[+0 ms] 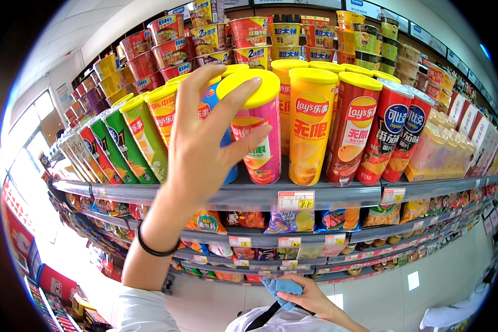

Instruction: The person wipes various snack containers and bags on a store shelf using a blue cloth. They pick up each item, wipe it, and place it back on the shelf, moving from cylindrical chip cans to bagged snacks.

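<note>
My left hand is at a pink Lay's chip canister with a yellow lid. Its index finger lies over the lid and its thumb crosses the front, while the other fingers are partly hidden. The canister's top leans out towards me, its base at the shelf's front edge. Directly right of it stands a yellow Lay's canister, then a dark red one. A blue canister is mostly behind my left hand. Low down, near my body, my right hand grips a bunched blue cloth.
Green canisters line the shelf's left; red Copico canisters stand at right. Stacked instant noodle tubs rise behind. A price tag sits on the shelf edge. Bagged snacks fill lower shelves. A person's sleeve shows lower right.
</note>
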A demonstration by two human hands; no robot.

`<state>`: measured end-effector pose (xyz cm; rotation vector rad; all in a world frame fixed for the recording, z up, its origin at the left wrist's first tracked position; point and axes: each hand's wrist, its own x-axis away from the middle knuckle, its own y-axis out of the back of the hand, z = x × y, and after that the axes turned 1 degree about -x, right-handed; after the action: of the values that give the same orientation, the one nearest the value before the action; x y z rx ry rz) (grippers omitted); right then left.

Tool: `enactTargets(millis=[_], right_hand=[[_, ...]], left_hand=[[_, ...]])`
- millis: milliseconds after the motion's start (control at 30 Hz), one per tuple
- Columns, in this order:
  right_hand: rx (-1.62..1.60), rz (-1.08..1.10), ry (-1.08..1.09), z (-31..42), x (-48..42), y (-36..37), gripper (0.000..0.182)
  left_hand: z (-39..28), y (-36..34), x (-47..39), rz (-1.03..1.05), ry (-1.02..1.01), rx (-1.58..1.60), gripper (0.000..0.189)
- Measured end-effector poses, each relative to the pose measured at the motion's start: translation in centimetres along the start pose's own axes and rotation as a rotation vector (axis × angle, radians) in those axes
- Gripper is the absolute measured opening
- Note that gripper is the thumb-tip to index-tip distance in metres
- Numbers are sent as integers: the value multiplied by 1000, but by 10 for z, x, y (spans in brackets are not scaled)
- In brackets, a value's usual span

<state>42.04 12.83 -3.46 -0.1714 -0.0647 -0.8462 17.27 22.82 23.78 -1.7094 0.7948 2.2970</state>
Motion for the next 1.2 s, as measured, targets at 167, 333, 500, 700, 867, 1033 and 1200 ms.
enactTargets(millis=[167,333,500,700,867,1033,1200], right_hand=[[-32,-12,-99,15,1,-5,40],[-42,-204,-6,19,0,-5,53],[-256,-359,120,-16,-14,6,58],[-499,-543,394,46,-14,16,38],[-200,-543,765,111,-32,-7,48],[836,-182,949,149,-47,-16,51],[789,-175,1044,134,-59,-15,48]], left_hand=[[-28,-33,47,-233,335,486,96],[-49,-28,53,-351,357,227,110],[-85,45,70,-160,698,497,98],[-106,31,173,109,803,636,97],[-134,14,161,221,754,437,83],[-142,11,179,283,770,316,67],[-143,16,187,270,866,399,68]])
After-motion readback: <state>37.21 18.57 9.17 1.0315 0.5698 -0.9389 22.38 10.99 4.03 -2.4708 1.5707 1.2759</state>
